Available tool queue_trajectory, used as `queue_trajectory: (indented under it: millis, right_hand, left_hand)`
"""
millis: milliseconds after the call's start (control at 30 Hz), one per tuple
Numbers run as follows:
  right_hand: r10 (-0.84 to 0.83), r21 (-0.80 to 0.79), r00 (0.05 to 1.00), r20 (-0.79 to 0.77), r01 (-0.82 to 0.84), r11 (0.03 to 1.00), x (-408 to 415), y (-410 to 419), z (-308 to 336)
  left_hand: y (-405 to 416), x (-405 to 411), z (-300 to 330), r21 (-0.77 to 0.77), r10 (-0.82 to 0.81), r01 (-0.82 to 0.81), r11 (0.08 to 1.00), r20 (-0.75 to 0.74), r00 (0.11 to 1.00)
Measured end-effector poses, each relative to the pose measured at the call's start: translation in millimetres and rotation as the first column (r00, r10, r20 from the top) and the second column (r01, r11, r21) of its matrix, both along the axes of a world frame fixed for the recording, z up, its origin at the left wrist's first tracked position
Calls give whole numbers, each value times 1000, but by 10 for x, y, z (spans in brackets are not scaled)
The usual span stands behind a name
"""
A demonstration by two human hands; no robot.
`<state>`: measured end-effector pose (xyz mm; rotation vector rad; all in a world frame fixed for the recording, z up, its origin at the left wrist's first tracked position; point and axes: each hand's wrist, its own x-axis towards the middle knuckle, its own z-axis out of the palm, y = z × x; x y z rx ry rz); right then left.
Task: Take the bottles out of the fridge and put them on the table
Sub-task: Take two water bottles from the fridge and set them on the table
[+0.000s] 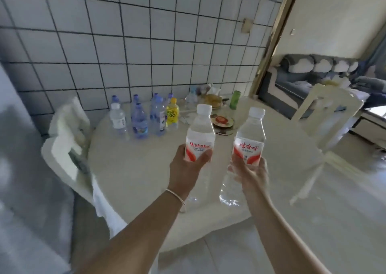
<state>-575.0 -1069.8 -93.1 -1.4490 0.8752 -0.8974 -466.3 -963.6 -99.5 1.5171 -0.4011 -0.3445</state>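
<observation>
Head view. My left hand has its fingers wrapped around a clear water bottle with a white cap and red-and-white label; my right hand grips a matching second bottle the same way. I hold both upright above the round pale worktop, not touching it. Toward the far edge, near the tiled wall, stands a cluster of blue-capped bottles with a yellow bottle beside them. A white chair stands at right.
</observation>
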Motion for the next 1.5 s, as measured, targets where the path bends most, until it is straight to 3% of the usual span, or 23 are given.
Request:
queue_trajectory:
  millis: [133, 300, 700, 1167, 1500]
  right_hand:
    - [238, 32, 970, -50, -236, 971, 605, -373, -64]
    - [419, 88, 902, -100, -412, 907, 1415, -521, -345]
    - [676, 168, 721, -153, -656, 736, 3466, -504, -902]
    - [698, 101, 600, -391, -726, 681, 4387, -319, -1380]
    - [668, 103, 628, -400, -693, 714, 4454, -306, -1617]
  left_hand:
    - [-160, 400, -140, -3, 136, -136, 991, -31, 990]
    - [-86, 956, -331, 75, 267, -267, 961, 10, 964]
    - [160, 2695, -931, 132, 393, -381, 915, -78, 916]
    - [375, 3610, -1605, 215, 395, -360, 908, -150, 907]
    - [367, 3717, -1777, 200, 359, -334, 921, -103, 928]
